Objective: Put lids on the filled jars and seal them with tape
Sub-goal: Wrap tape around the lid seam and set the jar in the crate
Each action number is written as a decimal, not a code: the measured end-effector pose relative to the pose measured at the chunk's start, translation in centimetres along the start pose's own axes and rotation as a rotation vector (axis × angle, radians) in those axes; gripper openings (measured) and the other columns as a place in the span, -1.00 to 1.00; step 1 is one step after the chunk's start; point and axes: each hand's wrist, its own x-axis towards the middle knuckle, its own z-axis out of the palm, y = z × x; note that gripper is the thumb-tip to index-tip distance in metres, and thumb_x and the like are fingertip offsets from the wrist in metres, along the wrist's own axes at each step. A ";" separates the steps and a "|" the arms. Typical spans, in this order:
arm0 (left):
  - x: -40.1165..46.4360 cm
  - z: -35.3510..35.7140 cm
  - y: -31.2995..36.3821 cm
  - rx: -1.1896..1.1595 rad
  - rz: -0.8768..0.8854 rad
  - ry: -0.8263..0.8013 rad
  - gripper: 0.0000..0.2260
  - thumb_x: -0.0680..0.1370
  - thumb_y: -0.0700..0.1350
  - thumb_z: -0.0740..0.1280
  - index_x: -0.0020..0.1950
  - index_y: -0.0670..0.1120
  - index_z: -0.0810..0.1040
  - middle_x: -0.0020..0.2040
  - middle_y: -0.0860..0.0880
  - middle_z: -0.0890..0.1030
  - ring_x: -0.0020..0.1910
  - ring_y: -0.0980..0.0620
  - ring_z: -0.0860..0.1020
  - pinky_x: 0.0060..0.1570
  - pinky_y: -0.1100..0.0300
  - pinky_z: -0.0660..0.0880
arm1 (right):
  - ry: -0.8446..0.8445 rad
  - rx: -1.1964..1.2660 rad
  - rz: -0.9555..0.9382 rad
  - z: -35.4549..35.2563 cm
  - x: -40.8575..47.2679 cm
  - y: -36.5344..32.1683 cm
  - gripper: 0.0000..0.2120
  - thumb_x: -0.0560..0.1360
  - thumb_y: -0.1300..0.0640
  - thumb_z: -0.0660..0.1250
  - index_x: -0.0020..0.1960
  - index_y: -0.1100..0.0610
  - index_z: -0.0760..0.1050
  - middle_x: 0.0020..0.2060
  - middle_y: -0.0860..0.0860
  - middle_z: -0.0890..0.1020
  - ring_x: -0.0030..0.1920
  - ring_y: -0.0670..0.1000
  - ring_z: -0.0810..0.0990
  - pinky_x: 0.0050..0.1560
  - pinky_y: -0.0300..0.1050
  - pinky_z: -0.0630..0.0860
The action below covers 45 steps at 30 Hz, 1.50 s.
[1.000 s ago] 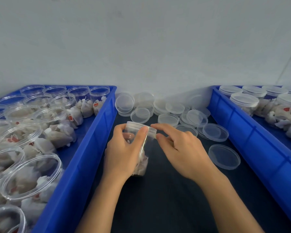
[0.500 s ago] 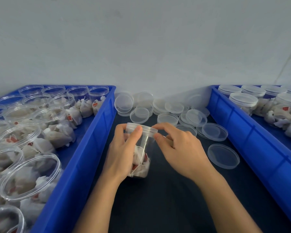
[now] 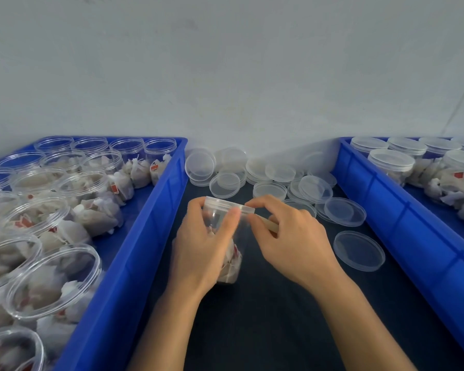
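Centre of the dark bench (image 3: 265, 330), between two blue bins: a clear jar (image 3: 227, 236) of white sachets standing upright, lid (image 3: 229, 203) already on top. Left hand (image 3: 201, 250) wrapped round the jar's near side, fingers curled on the wall, thumb up against the lid's rim. Right hand (image 3: 292, 236) at the lid's right edge, thumb and forefinger pinched on the rim; something thin and pale between those fingers, possibly tape, too blurred to tell. Left bin (image 3: 134, 250) packed with open jars (image 3: 51, 279) holding the same sachets, no lids on them. Right bin (image 3: 402, 223) carrying lidded jars (image 3: 391, 162). Behind the hands, against the grey wall (image 3: 225, 76), a loose heap of spare lids (image 3: 268, 172), some stacked, some leaning. One single lid (image 3: 359, 250) lying flat by itself, just beside the right bin, well right of the right hand.
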 end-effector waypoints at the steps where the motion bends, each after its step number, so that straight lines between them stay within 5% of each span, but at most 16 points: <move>1: 0.0 0.1 0.1 0.045 0.017 0.024 -0.50 0.39 0.53 0.28 0.21 0.31 0.45 0.05 0.26 0.63 0.02 0.37 0.58 -0.06 0.19 0.53 | 0.005 -0.005 -0.005 0.0 0.0 0.0 -0.81 0.64 -0.21 0.22 0.23 -0.27 0.45 -0.45 -0.19 0.52 -0.32 -0.06 0.57 -0.18 0.00 0.58; 9: 0.4 -0.8 0.0 -0.020 0.010 0.022 -0.47 0.36 0.50 0.36 0.20 0.25 0.53 0.06 0.33 0.65 0.02 0.35 0.63 -0.05 0.25 0.53 | -0.020 -0.044 -0.050 -0.3 0.0 0.1 -0.72 0.67 -0.09 0.10 0.33 -0.30 0.41 -0.45 -0.17 0.49 -0.31 -0.06 0.53 -0.25 -0.06 0.45; 16: 0.9 -0.8 -0.9 -0.189 -0.048 -0.009 -0.53 0.41 0.41 0.38 0.18 0.16 0.59 0.06 0.18 0.69 0.05 0.15 0.69 0.14 -0.04 0.64 | 0.016 -0.136 -0.094 -0.3 -0.1 -0.4 -0.63 0.63 -0.07 0.00 0.33 -0.24 0.44 -0.47 -0.16 0.43 -0.40 -0.05 0.45 -0.36 -0.09 0.38; 28: 0.8 -0.7 -0.8 -0.369 -0.052 -0.061 -0.51 0.43 0.27 0.44 0.20 -0.03 0.61 0.02 0.00 0.73 0.01 -0.05 0.74 -0.15 0.18 0.63 | -0.020 -0.064 -0.081 -0.3 0.0 -0.2 -0.72 0.64 -0.12 0.05 0.29 -0.23 0.42 -0.46 -0.15 0.49 -0.33 -0.04 0.53 -0.28 -0.08 0.42; 37: 0.9 -0.7 -0.8 -0.433 -0.048 -0.091 -0.59 0.53 0.15 0.38 0.20 -0.14 0.60 0.03 -0.13 0.72 -0.02 -0.18 0.73 -0.17 0.14 0.65 | 0.001 -0.091 -0.123 -0.3 0.0 -0.5 -0.72 0.64 -0.16 0.06 0.26 -0.20 0.43 -0.49 -0.16 0.43 -0.42 -0.05 0.50 -0.34 -0.04 0.49; 41: 0.8 -0.9 -1.0 -0.420 -0.009 -0.110 -0.48 0.49 0.27 0.41 0.29 -0.04 0.56 0.09 -0.09 0.72 0.03 -0.21 0.73 -0.07 0.05 0.67 | 0.045 -0.099 -0.137 -0.2 -0.2 -0.6 -0.77 0.63 -0.17 0.08 0.20 -0.20 0.44 -0.50 -0.18 0.43 -0.46 -0.09 0.49 -0.41 -0.13 0.44; 45: 0.4 -1.0 -1.1 -0.223 0.103 -0.145 -0.39 0.48 0.35 0.37 0.50 0.26 0.37 0.22 0.26 0.65 0.15 0.11 0.70 0.08 0.22 0.63 | 0.064 -0.069 -0.134 -0.1 -0.3 -0.4 -0.83 0.63 -0.16 0.14 0.17 -0.20 0.43 -0.50 -0.19 0.45 -0.43 -0.09 0.49 -0.38 -0.13 0.43</move>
